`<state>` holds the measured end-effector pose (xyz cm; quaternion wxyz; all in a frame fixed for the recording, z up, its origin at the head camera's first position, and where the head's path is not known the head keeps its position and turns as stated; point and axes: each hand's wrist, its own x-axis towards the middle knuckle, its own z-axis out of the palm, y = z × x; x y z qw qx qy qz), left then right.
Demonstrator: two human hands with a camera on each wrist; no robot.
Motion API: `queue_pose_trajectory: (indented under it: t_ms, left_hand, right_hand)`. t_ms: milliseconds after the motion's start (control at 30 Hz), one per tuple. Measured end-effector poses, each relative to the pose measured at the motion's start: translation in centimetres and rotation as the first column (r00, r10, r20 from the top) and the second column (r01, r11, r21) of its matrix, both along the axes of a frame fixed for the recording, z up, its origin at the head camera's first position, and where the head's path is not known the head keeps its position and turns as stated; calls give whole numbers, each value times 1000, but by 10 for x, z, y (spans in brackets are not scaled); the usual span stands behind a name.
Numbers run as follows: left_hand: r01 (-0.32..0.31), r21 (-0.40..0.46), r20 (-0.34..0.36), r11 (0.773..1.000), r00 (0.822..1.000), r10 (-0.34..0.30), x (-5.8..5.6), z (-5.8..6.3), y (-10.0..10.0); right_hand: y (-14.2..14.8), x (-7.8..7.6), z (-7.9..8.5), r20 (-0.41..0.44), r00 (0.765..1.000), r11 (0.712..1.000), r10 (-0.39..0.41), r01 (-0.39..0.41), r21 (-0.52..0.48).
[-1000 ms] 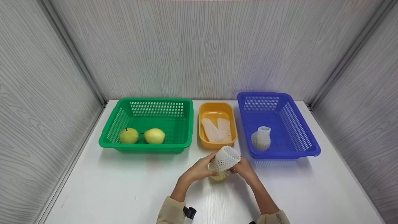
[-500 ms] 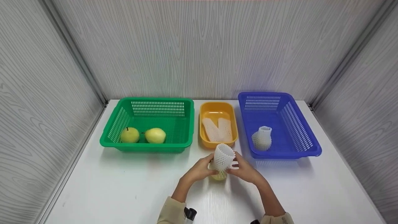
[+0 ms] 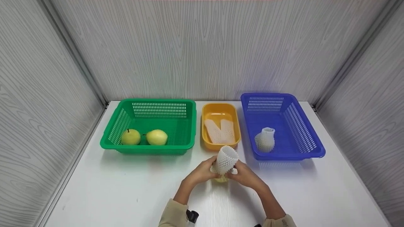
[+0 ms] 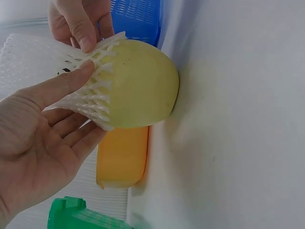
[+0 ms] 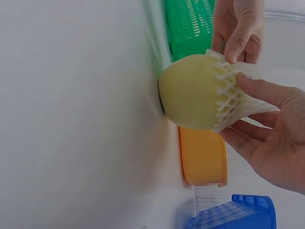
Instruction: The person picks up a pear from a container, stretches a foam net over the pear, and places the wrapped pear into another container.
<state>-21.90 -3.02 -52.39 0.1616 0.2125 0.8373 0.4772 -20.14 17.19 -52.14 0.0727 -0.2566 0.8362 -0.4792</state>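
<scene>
A yellow-green pear (image 4: 145,86) stands on the white table in front of me, its upper part inside a white foam net sleeve (image 3: 226,159). The lower part of the fruit is bare in both wrist views, and the sleeve's open end points upward. From the left, my left hand (image 3: 202,171) grips the sleeve around the pear, thumb on the near side and fingers on the far side. On the opposite side my right hand (image 3: 246,175) pinches the net near its lower edge, its thumb (image 5: 259,90) lying on the mesh.
At the back left, a green basket (image 3: 148,147) holds two pears (image 3: 157,137). A yellow bin (image 3: 221,147) with flat foam sleeves (image 3: 227,130) stands just behind my hands. Inside the blue basket (image 3: 284,156) at right is a sleeved pear (image 3: 265,142).
The sleeve's open end has swung left and stands more upright. My right hand has shifted its hold, its fingers spreading and then closing on the net again. My left hand stays in place.
</scene>
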Motion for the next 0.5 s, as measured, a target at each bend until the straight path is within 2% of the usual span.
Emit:
queue_pose_trajectory:
  t_ms: [200,333,500]
  left_hand:
    - [34,6,-23,999,999,-34,-3,-2,-4]
    - [42,9,-6,999,999,-42,-4,-8,-5]
    - [44,13,24,999,999,-44,-5,-12,-5]
  right_hand:
    - [4,-7,-5,46,998,1000,31,-31,-3]
    - [5,-8,-5,53,997,998,58,-59,23]
    - [4,-2,7,61,994,995,96,-97,15]
